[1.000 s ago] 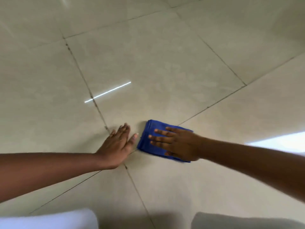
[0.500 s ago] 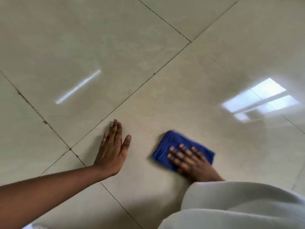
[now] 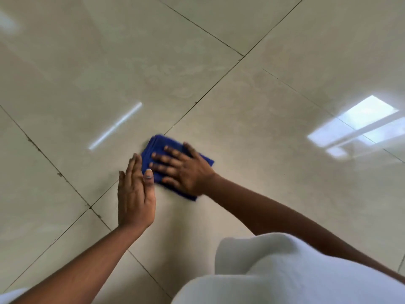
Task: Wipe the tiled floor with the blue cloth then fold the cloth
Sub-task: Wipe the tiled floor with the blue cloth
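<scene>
A folded blue cloth (image 3: 161, 148) lies flat on the glossy beige tiled floor (image 3: 263, 119), near the middle of the view. My right hand (image 3: 183, 168) presses down on it with the fingers spread, covering most of it. My left hand (image 3: 134, 194) rests flat on the tile just left of the cloth, fingers together, its fingertips at the cloth's left edge. The cloth's near edge is hidden under my right palm.
Dark grout lines cross the floor diagonally, meeting at a joint (image 3: 89, 207) left of my left wrist. A bright window reflection (image 3: 359, 126) shows at the right. White clothing (image 3: 295, 273) fills the lower right corner.
The cloth and my right hand have slid left, up against my left hand. My right arm is now stretched out from under the white clothing. The view has shifted slightly.
</scene>
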